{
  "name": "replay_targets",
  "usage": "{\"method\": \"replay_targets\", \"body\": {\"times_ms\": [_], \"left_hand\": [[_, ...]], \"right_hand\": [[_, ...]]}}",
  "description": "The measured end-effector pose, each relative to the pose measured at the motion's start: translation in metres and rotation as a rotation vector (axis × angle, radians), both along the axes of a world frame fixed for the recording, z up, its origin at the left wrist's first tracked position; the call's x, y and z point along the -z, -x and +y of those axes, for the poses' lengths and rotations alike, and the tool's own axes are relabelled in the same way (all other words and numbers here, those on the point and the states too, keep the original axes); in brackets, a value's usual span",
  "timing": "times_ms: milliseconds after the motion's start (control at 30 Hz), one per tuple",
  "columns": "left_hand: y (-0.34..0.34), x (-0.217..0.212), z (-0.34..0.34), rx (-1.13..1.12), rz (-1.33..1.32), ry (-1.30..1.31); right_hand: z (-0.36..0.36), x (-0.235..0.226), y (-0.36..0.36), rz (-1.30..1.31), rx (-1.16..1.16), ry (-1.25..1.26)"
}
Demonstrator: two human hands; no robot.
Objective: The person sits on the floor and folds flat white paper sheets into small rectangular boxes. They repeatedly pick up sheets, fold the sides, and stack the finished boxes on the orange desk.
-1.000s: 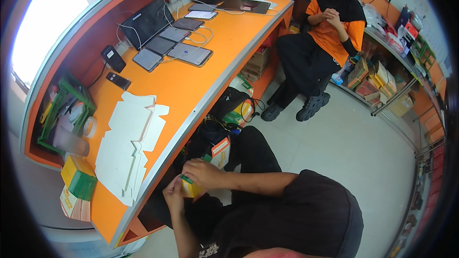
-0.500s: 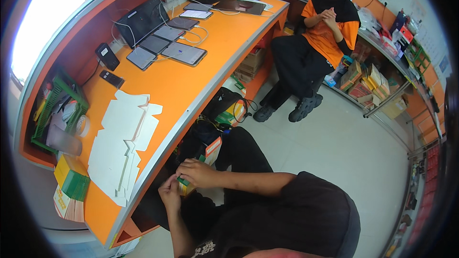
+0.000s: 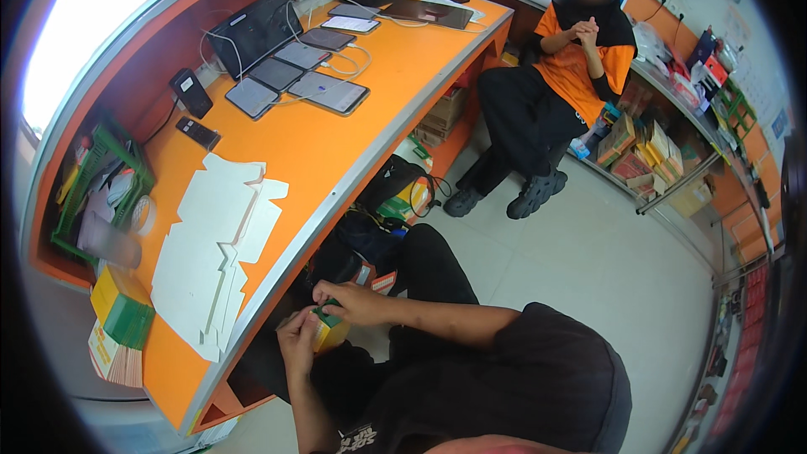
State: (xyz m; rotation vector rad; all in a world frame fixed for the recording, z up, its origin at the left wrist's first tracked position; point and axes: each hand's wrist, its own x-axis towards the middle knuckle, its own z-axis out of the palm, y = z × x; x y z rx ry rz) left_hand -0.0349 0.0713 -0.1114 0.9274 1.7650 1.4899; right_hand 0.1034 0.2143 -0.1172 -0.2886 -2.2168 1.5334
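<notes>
Both my hands hold a small yellow and green carton point(image 3: 328, 330) below the edge of the orange counter point(image 3: 336, 143), over my lap. My left hand point(image 3: 296, 338) grips its left side. My right hand point(image 3: 346, 300) pinches its top flap. A stack of flat white die-cut carton blanks point(image 3: 214, 248) lies on the counter just above my hands.
Several tablets and phones point(image 3: 294, 76) with cables lie at the counter's far end. A green basket point(image 3: 101, 193) and yellow and green packs point(image 3: 122, 307) stand at left. Bags point(image 3: 395, 193) sit under the counter. A seated person point(image 3: 555, 92) in orange is beside low shelves point(image 3: 664, 151).
The view has shifted a little, so the counter sits lower left. My hands have stayed together on the small carton, working its top flap.
</notes>
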Motion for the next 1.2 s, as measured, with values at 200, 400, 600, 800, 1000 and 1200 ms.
{"method": "replay_targets", "body": {"times_ms": [200, 400, 600, 800, 1000, 1200], "left_hand": [[-0.003, -0.016, 0.000, 0.106, 0.168, 0.118], [-0.003, -0.015, 0.000, 0.086, 0.009, 0.164], [-0.012, -0.028, 0.009, 0.118, -0.044, 0.202], [0.004, -0.024, 0.001, 0.200, -0.154, 0.141], [0.004, -0.030, -0.007, 0.185, -0.270, 0.178], [-0.007, -0.036, -0.018, 0.246, -0.250, 0.215]], "right_hand": [[0.001, 0.011, 0.003, -0.021, -0.075, 0.121], [0.010, -0.002, -0.008, -0.113, -0.113, 0.203], [0.015, 0.014, -0.005, -0.132, -0.165, 0.266], [0.011, 0.022, -0.003, -0.067, -0.227, 0.557], [0.013, 0.011, -0.011, -0.081, -0.282, 0.441], [0.007, 0.003, -0.020, -0.181, -0.432, 0.529]]}}
